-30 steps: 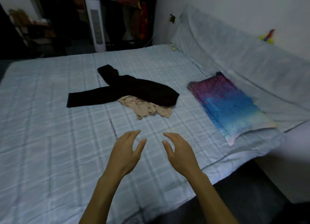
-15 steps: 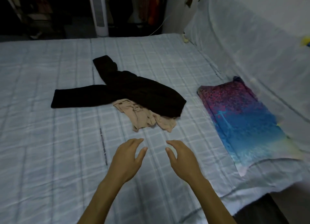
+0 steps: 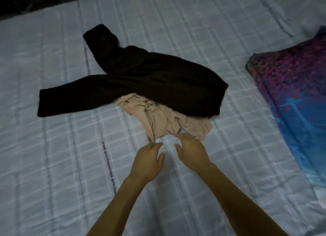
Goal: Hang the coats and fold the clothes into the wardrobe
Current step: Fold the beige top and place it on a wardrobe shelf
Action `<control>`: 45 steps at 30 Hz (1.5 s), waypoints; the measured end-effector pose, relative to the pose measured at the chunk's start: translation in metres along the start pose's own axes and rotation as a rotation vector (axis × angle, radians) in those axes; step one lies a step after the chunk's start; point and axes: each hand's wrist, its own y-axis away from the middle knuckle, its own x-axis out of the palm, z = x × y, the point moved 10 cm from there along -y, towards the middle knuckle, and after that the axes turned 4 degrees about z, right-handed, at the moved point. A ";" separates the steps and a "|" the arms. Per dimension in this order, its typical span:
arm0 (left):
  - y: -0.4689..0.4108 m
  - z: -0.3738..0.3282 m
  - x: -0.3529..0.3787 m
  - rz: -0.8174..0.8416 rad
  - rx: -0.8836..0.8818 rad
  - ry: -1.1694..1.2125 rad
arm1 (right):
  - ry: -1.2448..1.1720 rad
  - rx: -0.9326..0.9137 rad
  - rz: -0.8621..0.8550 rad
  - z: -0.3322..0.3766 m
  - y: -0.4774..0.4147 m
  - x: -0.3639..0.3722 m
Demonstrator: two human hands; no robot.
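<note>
A black coat (image 3: pixel 141 82) lies spread across the checked bed sheet (image 3: pixel 53 156); its near edge covers part of a crumpled beige garment (image 3: pixel 158 119); both hands reach side by side to that garment's near edge, the left hand (image 3: pixel 148 158) and right hand (image 3: pixel 191 151) with fingers loosely curved, gripping nothing; whether the fingertips touch the cloth I cannot tell; a colourful pillow (image 3: pixel 291 87) lies at the right.

The checked-sheeted bed (image 3: pixel 53 165) carried a black garment (image 3: pixel 158 80) across its middle, overlapping a crumpled beige garment (image 3: pixel 158 121) nearer the front edge; a purple-blue pillow (image 3: pixel 291 94) lay at the right edge.
</note>
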 end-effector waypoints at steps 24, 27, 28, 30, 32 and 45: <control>-0.046 0.056 -0.047 -0.045 0.037 0.168 | 0.043 -0.216 -0.147 0.081 -0.102 -0.037; -0.034 0.023 -0.095 -0.161 0.105 0.265 | -0.117 -0.237 -0.277 0.120 -0.067 -0.099; -0.028 0.009 -0.112 -0.197 0.137 0.301 | -0.134 -0.259 -0.294 0.136 -0.055 -0.118; -0.012 -0.019 -0.147 -0.282 0.191 0.375 | -0.170 -0.328 -0.314 0.172 -0.028 -0.154; 0.011 -0.043 -0.187 -0.410 0.218 0.447 | -0.206 -0.428 -0.382 0.213 0.003 -0.191; 0.219 -0.126 -0.402 -0.871 0.283 -0.039 | -0.236 -0.540 -0.669 0.322 0.156 -0.350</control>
